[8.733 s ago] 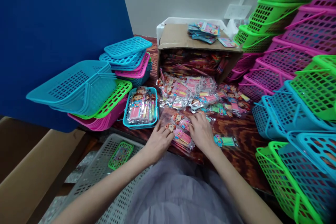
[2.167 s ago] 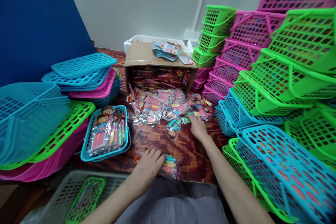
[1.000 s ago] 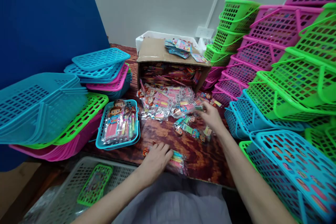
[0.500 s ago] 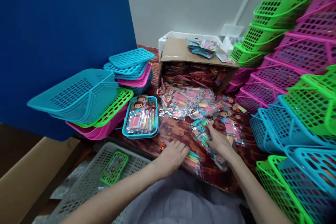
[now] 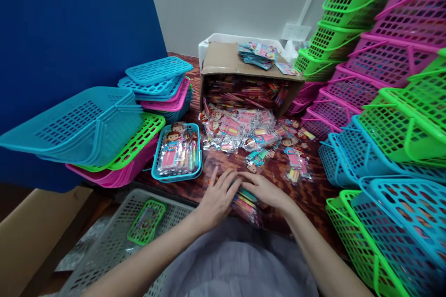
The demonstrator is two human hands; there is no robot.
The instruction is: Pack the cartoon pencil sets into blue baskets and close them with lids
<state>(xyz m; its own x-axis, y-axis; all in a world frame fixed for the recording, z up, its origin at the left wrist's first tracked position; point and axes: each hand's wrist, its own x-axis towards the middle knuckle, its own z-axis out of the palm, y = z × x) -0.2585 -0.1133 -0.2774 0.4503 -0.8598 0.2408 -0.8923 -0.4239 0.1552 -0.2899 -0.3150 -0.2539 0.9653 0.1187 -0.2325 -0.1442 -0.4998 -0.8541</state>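
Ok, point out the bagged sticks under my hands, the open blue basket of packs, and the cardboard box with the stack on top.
Bagged sticks (image 5: 245, 201): head view, their visible middle.
Blue basket (image 5: 176, 178): head view, front rim.
Cardboard box (image 5: 221, 59): head view, bare top.

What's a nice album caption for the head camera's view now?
Left hand and right hand close together at plastic packets, near a filled blue basket and cardboard box.
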